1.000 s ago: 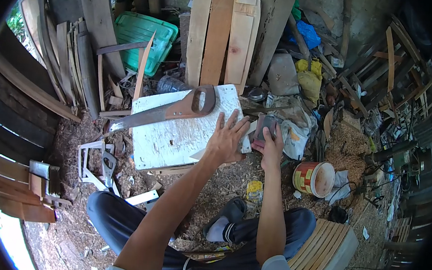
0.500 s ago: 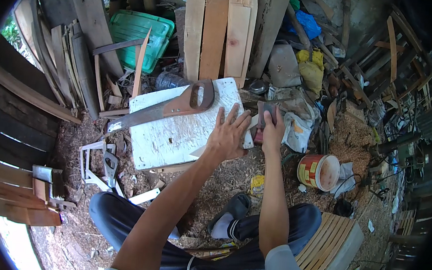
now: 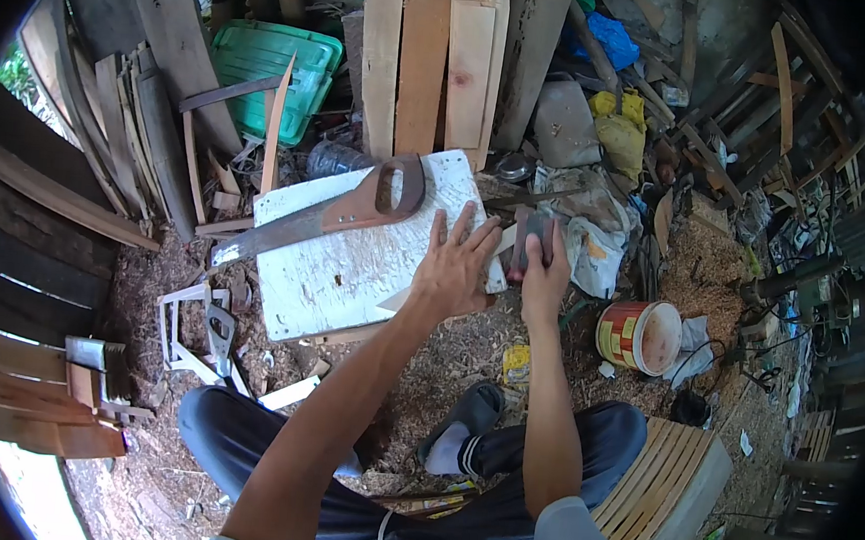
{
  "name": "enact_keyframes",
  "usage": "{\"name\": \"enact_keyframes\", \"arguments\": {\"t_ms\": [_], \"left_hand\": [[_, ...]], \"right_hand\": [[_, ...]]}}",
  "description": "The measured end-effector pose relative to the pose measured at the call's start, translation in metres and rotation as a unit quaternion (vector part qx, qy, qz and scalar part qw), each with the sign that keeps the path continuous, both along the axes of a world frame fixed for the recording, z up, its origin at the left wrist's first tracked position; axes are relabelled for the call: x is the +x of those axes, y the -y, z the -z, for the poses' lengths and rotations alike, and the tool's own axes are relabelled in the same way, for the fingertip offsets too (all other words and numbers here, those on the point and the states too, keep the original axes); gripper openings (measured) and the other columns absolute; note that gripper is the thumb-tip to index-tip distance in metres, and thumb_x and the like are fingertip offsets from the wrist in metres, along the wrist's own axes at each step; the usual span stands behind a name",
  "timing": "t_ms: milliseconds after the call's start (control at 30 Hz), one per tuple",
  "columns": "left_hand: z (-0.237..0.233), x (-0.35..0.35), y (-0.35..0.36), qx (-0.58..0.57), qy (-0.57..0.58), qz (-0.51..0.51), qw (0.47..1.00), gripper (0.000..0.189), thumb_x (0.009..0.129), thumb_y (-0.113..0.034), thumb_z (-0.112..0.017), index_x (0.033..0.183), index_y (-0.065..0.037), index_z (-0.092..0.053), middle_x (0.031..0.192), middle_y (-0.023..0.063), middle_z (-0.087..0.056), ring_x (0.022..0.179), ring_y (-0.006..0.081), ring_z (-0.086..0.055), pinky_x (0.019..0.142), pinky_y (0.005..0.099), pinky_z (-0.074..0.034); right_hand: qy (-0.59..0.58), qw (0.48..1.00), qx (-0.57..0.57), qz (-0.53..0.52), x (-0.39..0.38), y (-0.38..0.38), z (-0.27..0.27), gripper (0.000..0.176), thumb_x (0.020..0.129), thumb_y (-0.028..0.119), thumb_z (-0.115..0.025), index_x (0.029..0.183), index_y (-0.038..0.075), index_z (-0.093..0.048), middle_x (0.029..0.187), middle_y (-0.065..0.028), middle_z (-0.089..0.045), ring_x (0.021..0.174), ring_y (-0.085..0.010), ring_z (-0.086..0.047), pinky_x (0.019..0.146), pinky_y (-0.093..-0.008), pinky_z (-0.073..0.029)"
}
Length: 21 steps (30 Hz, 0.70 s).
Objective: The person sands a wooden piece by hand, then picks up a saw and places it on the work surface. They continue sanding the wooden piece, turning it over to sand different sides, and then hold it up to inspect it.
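My left hand (image 3: 456, 264) lies flat with its fingers spread on a pale strip of wood (image 3: 507, 238), pressing it against a white, scuffed board (image 3: 321, 282). Most of the strip is hidden under the hand. Just past the board's right edge, my right hand (image 3: 546, 278) grips a dark block with a reddish lower side (image 3: 530, 227), which looks like a sanding block. The block is at the strip's far right end. Across the board's upper left rests a handsaw (image 3: 351, 209) with a wooden handle.
On the left floor lie a white frame (image 3: 170, 317) and a smaller saw (image 3: 219, 330). A red and yellow bucket (image 3: 620, 335) stands at right, near a slatted wooden piece (image 3: 654, 476). Upright planks (image 3: 421, 69) and a green plastic lid (image 3: 271, 73) are at the back.
My right hand has shifted slightly toward me with the block, whose angle has changed a little. My left hand stays in place on the strip.
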<state>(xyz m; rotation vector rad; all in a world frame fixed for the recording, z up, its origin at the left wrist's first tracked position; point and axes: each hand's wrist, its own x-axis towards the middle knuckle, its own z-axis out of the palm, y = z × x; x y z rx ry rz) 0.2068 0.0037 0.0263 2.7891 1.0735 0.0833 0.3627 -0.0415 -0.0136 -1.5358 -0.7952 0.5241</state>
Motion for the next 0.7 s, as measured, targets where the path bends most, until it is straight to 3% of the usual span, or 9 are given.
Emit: {"name": "enact_keyframes", "arguments": {"t_ms": [67,100,233,367,500,600,700], "left_hand": [[0.000,0.001,-0.002,-0.006,0.018,-0.005,1.000,0.106,0.068,-0.054,-0.078,0.152,-0.011,-0.032,0.160,0.0017,-0.027,0.152,0.0321,-0.010,0.122,0.0585,-0.009],[0.001,0.000,-0.001,-0.007,0.019,-0.002,1.000,0.106,0.068,-0.054,-0.078,0.153,-0.010,-0.031,0.160,0.0015,-0.026,0.152,0.0321,-0.011,0.122,0.0585,-0.009],[-0.001,-0.001,0.001,-0.011,0.016,0.001,1.000,0.107,0.068,-0.053,-0.079,0.153,-0.010,-0.031,0.161,0.0012,-0.025,0.152,0.0321,-0.011,0.122,0.0584,-0.010],[0.004,0.000,-0.001,0.002,0.020,-0.001,1.000,0.108,0.066,-0.051,-0.081,0.153,-0.011,-0.032,0.160,0.0013,-0.026,0.152,0.0325,-0.012,0.122,0.0584,-0.010],[0.001,-0.002,0.000,-0.023,0.013,-0.001,1.000,0.109,0.064,-0.049,-0.082,0.152,-0.010,-0.032,0.160,0.0018,-0.027,0.152,0.0324,-0.012,0.121,0.0587,-0.011],[0.008,0.000,0.001,0.015,0.053,0.010,0.998,0.105,0.064,-0.053,-0.079,0.150,-0.010,-0.037,0.158,0.0036,-0.031,0.151,0.0330,-0.014,0.121,0.0596,-0.009],[-0.003,0.001,0.000,-0.017,0.008,-0.002,1.000,0.110,0.064,-0.051,-0.082,0.153,-0.011,-0.031,0.161,0.0012,-0.025,0.152,0.0322,-0.011,0.122,0.0588,-0.010]], "right_hand": [[-0.092,0.995,0.040,-0.008,-0.007,0.005,0.004,0.057,0.097,0.023,-0.063,0.147,0.004,-0.043,0.105,-0.0090,-0.065,0.067,-0.0105,-0.057,0.047,-0.0239,-0.045],[-0.074,0.996,0.024,0.031,-0.010,-0.003,-0.003,0.056,0.097,0.022,-0.062,0.147,0.005,-0.044,0.106,-0.0093,-0.065,0.066,-0.0098,-0.057,0.046,-0.0240,-0.045],[-0.119,0.992,-0.027,0.016,0.002,-0.027,-0.009,0.053,0.097,0.021,-0.062,0.145,0.005,-0.046,0.111,-0.0102,-0.063,0.071,-0.0128,-0.058,0.046,-0.0240,-0.045],[-0.050,0.998,-0.009,0.022,-0.005,0.007,0.009,0.053,0.097,0.021,-0.063,0.145,0.005,-0.047,0.113,-0.0112,-0.062,0.078,-0.0152,-0.059,0.048,-0.0251,-0.047],[-0.055,0.997,0.058,0.021,0.001,-0.023,0.008,0.053,0.097,0.019,-0.063,0.144,0.002,-0.047,0.113,-0.0112,-0.062,0.085,-0.0163,-0.061,0.050,-0.0260,-0.048],[-0.075,0.997,0.017,0.001,0.017,-0.038,0.015,0.054,0.096,0.020,-0.064,0.145,0.003,-0.046,0.113,-0.0110,-0.062,0.081,-0.0149,-0.061,0.049,-0.0251,-0.047],[-0.075,0.997,0.010,-0.007,-0.002,0.002,-0.002,0.056,0.096,0.019,-0.064,0.145,0.000,-0.044,0.110,-0.0112,-0.063,0.075,-0.0115,-0.061,0.047,-0.0243,-0.046]]}}
